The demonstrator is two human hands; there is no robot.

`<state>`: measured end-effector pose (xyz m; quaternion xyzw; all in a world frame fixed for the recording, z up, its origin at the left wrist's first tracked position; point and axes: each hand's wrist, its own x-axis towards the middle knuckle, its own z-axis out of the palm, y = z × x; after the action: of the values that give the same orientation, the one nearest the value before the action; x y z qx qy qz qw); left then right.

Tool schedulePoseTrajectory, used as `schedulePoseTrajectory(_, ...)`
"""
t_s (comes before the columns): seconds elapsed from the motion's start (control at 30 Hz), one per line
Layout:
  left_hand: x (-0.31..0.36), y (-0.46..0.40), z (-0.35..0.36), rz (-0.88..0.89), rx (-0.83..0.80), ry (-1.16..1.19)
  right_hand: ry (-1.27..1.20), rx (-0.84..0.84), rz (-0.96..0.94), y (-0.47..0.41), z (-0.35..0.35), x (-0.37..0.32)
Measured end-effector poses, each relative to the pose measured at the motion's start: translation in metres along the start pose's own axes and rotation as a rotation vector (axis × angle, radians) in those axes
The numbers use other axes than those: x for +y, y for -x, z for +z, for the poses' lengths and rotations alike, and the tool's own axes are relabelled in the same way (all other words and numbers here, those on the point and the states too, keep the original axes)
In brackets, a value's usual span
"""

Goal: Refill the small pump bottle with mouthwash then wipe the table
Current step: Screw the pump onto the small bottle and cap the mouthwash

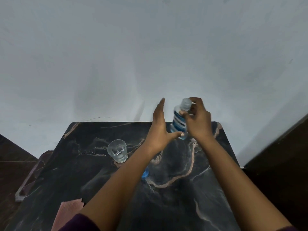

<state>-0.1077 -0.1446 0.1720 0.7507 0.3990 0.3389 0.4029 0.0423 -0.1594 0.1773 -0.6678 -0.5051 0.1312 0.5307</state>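
A clear mouthwash bottle [179,121] with a blue striped label and blue liquid stands tilted at the table's far right. My right hand [198,119] grips it near the neck, fingers curled around its clear cap [186,104]. My left hand [159,129] is beside the bottle on its left, fingers straight, thumb tip touching the bottle's base. A small blue object [145,173] shows partly from under my left forearm; most of it is hidden. I cannot tell whether it is the pump bottle.
A clear drinking glass [118,150] stands left of centre on the dark marble table [175,197]. A pink cloth [66,214] lies at the near left edge. A pale wall rises behind the table; dark furniture flanks both sides.
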Motion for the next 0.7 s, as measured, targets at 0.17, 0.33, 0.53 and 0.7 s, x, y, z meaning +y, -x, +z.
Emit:
schedulePoseTrajectory(0.17, -0.02, 0.012, 0.001, 0.066, 0.028, -0.122, 0.058, 0.147, 0.243, -0.039, -0.022, 0.094)
schedulePoseTrajectory(0.33, -0.038, 0.022, -0.008, 0.149, 0.062, -0.183, 0.094, 0.237, 0.401, -0.063, -0.037, 0.167)
schedulePoseTrajectory(0.53, -0.057, 0.02, -0.016, 0.143, 0.125, -0.124, 0.11, 0.19, 0.386, -0.074, -0.028, 0.204)
schedulePoseTrajectory(0.7, -0.061, 0.019, -0.015, 0.128, 0.157, -0.06, 0.117, 0.172, 0.319, -0.076, -0.022, 0.208)
